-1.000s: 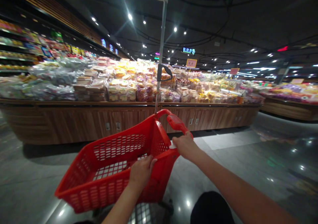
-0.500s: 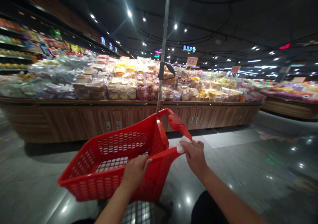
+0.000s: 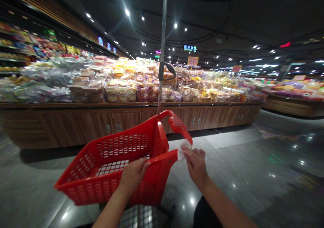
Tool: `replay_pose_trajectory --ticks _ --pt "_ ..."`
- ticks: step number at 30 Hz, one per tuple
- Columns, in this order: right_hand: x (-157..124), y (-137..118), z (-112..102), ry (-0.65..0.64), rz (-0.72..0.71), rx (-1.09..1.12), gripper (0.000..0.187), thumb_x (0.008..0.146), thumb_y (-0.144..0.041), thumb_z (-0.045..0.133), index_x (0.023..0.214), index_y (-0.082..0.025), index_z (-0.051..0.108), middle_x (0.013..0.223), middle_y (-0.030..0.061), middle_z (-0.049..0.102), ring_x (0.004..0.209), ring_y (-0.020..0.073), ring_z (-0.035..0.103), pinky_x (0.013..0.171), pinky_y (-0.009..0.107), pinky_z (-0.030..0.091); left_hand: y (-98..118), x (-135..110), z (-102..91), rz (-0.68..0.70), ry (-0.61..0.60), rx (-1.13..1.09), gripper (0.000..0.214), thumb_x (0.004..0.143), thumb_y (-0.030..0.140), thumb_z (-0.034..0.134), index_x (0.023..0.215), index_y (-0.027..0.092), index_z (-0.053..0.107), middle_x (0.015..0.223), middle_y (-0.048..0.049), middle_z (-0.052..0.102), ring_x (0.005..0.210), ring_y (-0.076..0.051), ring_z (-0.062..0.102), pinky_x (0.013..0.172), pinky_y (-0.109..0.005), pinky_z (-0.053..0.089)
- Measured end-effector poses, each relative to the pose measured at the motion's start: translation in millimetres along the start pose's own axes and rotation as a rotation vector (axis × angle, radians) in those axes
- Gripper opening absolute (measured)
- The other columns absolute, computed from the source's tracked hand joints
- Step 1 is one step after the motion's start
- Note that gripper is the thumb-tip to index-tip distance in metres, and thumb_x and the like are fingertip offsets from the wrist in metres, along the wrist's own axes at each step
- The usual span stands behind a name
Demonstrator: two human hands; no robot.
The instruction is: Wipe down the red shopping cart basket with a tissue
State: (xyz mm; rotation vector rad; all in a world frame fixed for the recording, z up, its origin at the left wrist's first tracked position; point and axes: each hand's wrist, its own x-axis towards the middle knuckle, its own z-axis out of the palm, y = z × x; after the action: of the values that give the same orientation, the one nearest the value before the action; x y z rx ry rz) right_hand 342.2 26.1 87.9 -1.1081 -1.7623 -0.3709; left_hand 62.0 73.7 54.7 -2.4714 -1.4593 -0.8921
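My left hand [image 3: 133,175] grips the near rim of a red plastic shopping basket [image 3: 83,189], which has perforated walls and sits on a wheeled cart. My right hand [image 3: 196,165] is off the basket, just beyond the rim's right end. Its fingers pinch a piece of white tissue [image 3: 183,151] that is partly hidden by them. A little farther out is the basket's red handle [image 3: 179,125], not touching my right hand.
A metal pole [image 3: 162,29] rises from the basket's far end. Ahead, a wooden display counter [image 3: 76,126] is piled with bagged baked goods. Stocked shelves stand at the left, another display stands at the right, and a polished stone floor surrounds the cart.
My right hand has come off the basket's right end and moved toward me, with the white tissue pinched in its fingers. My left hand stays on the rim.
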Motion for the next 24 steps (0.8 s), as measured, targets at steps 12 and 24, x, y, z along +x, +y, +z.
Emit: replay_pose_trajectory --ticks 12,24 --pt "47 29 -15 -0.151 0.172 0.151 0.027 0.087 -0.013 0.042 0.100 -0.024 0.063 0.094 0.0007 0.072 0.075 0.0168 0.063 0.073 0.031 0.035 -9 0 -3.2 0.011 -0.005 -0.052 0.038 0.092 0.045 0.033 0.078 0.023 0.060 0.072 0.0004 0.068 0.067 -0.016 0.065 0.061 -0.024 0.042" --pt "37 19 -26 -0.301 0.043 0.237 0.026 0.088 -0.014 0.043 0.100 -0.026 0.063 0.096 0.0012 0.070 0.082 0.0178 0.060 0.081 0.034 0.036 -28 -5 -13.1 0.024 0.006 -0.132 0.033 0.090 0.042 0.039 0.079 0.023 0.063 0.076 0.0002 0.070 0.070 -0.015 0.064 0.063 -0.023 0.045"
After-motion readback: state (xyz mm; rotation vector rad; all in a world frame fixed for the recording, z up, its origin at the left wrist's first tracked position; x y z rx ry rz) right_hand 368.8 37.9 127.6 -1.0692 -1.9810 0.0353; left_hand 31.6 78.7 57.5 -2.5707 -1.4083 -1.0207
